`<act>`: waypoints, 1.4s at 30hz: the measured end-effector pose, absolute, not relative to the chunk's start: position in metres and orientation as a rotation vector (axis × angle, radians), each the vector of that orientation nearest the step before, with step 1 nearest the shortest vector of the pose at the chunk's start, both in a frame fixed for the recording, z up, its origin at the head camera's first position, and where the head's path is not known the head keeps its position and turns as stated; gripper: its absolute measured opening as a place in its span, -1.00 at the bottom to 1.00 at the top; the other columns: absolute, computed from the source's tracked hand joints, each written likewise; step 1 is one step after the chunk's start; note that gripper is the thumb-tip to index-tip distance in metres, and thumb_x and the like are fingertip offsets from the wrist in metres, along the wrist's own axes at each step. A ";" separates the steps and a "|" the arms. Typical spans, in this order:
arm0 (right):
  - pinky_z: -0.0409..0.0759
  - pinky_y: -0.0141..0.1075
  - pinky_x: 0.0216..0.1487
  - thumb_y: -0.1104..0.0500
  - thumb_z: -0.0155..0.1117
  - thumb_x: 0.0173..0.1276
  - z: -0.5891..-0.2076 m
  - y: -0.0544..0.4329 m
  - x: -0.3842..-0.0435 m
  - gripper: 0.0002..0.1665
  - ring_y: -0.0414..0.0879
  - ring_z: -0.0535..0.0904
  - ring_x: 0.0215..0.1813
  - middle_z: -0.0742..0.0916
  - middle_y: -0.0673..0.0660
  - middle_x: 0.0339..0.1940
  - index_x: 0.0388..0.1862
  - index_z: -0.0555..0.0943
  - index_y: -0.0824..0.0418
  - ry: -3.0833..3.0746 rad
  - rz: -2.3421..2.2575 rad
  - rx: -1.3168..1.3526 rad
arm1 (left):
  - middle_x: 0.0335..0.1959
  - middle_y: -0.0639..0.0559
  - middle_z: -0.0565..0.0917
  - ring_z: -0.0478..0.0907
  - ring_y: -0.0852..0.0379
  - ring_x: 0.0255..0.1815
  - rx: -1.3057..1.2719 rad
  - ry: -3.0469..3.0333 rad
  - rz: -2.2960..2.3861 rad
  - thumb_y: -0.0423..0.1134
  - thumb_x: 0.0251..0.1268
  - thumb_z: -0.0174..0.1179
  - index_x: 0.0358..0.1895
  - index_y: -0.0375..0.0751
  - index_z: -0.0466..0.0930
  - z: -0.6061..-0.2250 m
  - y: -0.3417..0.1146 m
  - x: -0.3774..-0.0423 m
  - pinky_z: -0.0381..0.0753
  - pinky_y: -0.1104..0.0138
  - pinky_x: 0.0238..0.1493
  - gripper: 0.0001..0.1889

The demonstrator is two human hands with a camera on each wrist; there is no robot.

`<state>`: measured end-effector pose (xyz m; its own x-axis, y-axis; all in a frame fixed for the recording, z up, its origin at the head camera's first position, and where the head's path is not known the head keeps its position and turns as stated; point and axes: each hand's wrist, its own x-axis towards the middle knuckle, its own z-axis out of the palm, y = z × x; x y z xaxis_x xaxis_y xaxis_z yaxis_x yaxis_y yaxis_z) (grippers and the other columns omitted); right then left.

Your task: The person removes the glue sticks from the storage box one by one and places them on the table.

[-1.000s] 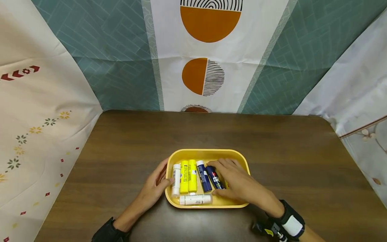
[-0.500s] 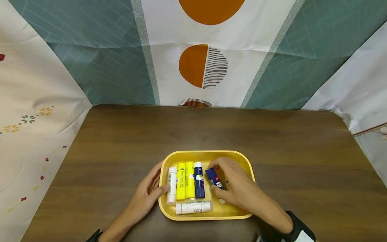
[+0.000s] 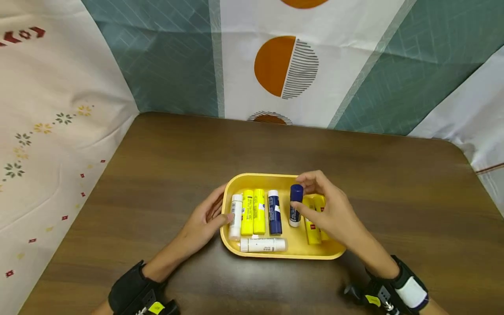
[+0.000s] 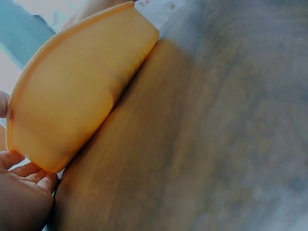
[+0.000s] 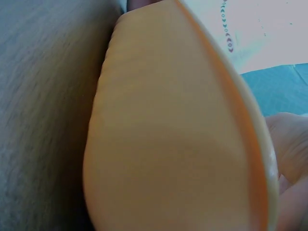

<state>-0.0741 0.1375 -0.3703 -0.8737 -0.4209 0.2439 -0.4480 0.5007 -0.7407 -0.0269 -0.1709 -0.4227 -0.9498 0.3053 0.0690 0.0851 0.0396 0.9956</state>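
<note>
In the head view a yellow tray (image 3: 291, 256) rests on the table. My left hand (image 3: 204, 221) holds its left end, thumb over the rim and fingers along the outside. Between thumb and fingers of my right hand (image 3: 332, 210) a blue glue stick (image 3: 295, 212) is pinched, standing nearly upright over the tray. Left of it lie another blue glue stick (image 3: 274, 213), two yellow glue sticks (image 3: 247, 213) and a white glue stick (image 3: 236, 218), side by side. A second white glue stick (image 3: 264, 245) lies crosswise along the front. Yellow sticks (image 3: 313, 232) at the right are partly covered by my right hand.
The brown wooden table (image 3: 197, 148) extends around the tray. Behind it hangs a teal and white patterned cloth (image 3: 177, 65), with a white cloth (image 3: 71, 144) at the left side. Both wrist views mostly show the tray's outer wall (image 5: 159, 125).
My right hand has lifted the blue glue stick from leaning to nearly upright, uncovering yellow sticks at the right. The left hand keeps its hold on the tray. The head view has shifted.
</note>
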 end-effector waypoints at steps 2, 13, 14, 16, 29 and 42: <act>0.66 -0.09 0.15 0.28 0.55 0.21 -0.374 0.143 -0.075 -0.39 -0.11 0.61 0.04 0.67 0.03 0.06 0.21 0.52 0.14 -2.703 1.335 0.769 | 0.59 -0.05 0.17 0.07 0.09 0.61 0.390 2.122 2.010 -0.42 0.48 0.10 0.59 -0.08 0.11 -0.428 -0.167 -0.030 0.14 0.45 0.48 -0.31; 0.62 -0.17 0.19 0.28 0.57 0.18 -0.354 0.165 -0.081 -0.50 -0.25 0.60 -0.03 0.70 -0.13 -0.08 0.08 0.62 0.04 -2.658 1.243 0.714 | 0.59 -0.09 0.17 0.07 0.02 0.61 0.364 2.146 1.996 -0.39 0.47 0.15 0.60 -0.08 0.11 -0.426 -0.169 -0.027 0.18 0.49 0.45 -0.30; 0.62 -0.22 0.18 0.28 0.57 0.17 -0.354 0.166 -0.080 -0.50 -0.25 0.60 -0.04 0.70 -0.14 -0.09 0.07 0.62 0.04 -2.664 1.230 0.702 | 0.59 -0.09 0.18 0.08 0.02 0.61 0.365 2.140 1.993 -0.38 0.47 0.16 0.60 -0.07 0.11 -0.426 -0.170 -0.027 0.19 0.48 0.45 -0.30; 0.61 -0.33 0.14 0.30 0.58 0.16 -0.355 0.168 -0.079 -0.51 -0.24 0.61 -0.06 0.70 -0.15 -0.11 0.05 0.63 0.04 -2.659 1.220 0.697 | 0.57 -0.08 0.20 0.11 0.03 0.60 0.376 2.128 1.990 -0.38 0.47 0.16 0.59 -0.06 0.12 -0.427 -0.169 -0.029 0.19 0.47 0.46 -0.30; 0.60 -0.42 0.15 0.31 0.57 0.16 -0.369 0.162 -0.083 -0.45 -0.23 0.60 0.00 0.69 -0.17 -0.01 0.13 0.63 0.06 -2.680 1.302 0.770 | 0.54 -0.14 0.26 0.16 0.03 0.57 0.398 2.176 2.006 -0.42 0.45 0.18 0.57 -0.08 0.17 -0.432 -0.173 -0.023 0.18 0.49 0.47 -0.31; 0.68 -0.21 0.06 0.26 0.52 0.24 -0.356 0.175 -0.086 -0.47 -0.21 0.61 -0.03 0.72 -0.10 0.05 0.17 0.62 -0.01 -2.628 1.328 0.724 | 0.56 -0.20 0.22 0.14 0.10 0.57 0.402 2.175 2.026 -0.46 0.44 0.17 0.57 -0.11 0.16 -0.431 -0.163 -0.023 0.16 0.52 0.43 -0.31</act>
